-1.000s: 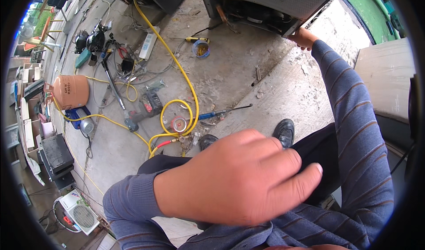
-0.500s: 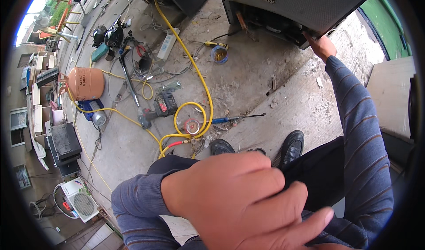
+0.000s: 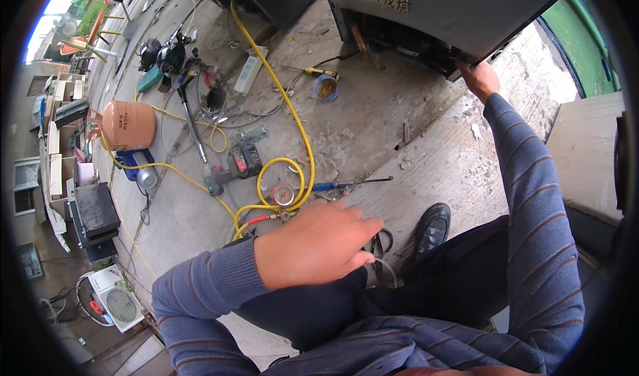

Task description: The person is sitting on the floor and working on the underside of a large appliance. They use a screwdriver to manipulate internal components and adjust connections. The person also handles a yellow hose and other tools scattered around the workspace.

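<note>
My right hand (image 3: 480, 81) reaches out to the lower corner of a grey appliance cabinet (image 3: 452, 9), closed around its bottom edge, with the fingertips hidden. In the cabinet's open base, dark parts and a copper-coloured pipe (image 3: 360, 37) show. Nearer to me, my left hand (image 3: 319, 244) hovers over my knee, back upward. Its thumb and forefinger are apart with nothing seen between them; the other fingers are mostly hidden. Just beyond its fingertips are black loops like scissor handles (image 3: 384, 241) and a pale tube (image 3: 389, 271). A pressure gauge (image 3: 282, 194) with a yellow hose (image 3: 303, 124) lies beyond the hand.
On the concrete lie a cordless power tool (image 3: 243, 160), a blue-handled screwdriver (image 3: 326, 185), a small round tub (image 3: 325, 88) and a white power strip (image 3: 250, 71). An orange gas cylinder (image 3: 130, 125) stands left beside a blue pump (image 3: 138, 166). A board (image 3: 586, 153) stands right.
My left hand has drawn down and away from the camera, toward my knee, uncovering the black loops and the tube. My right hand stays at the cabinet's corner. The view has shifted slightly.
</note>
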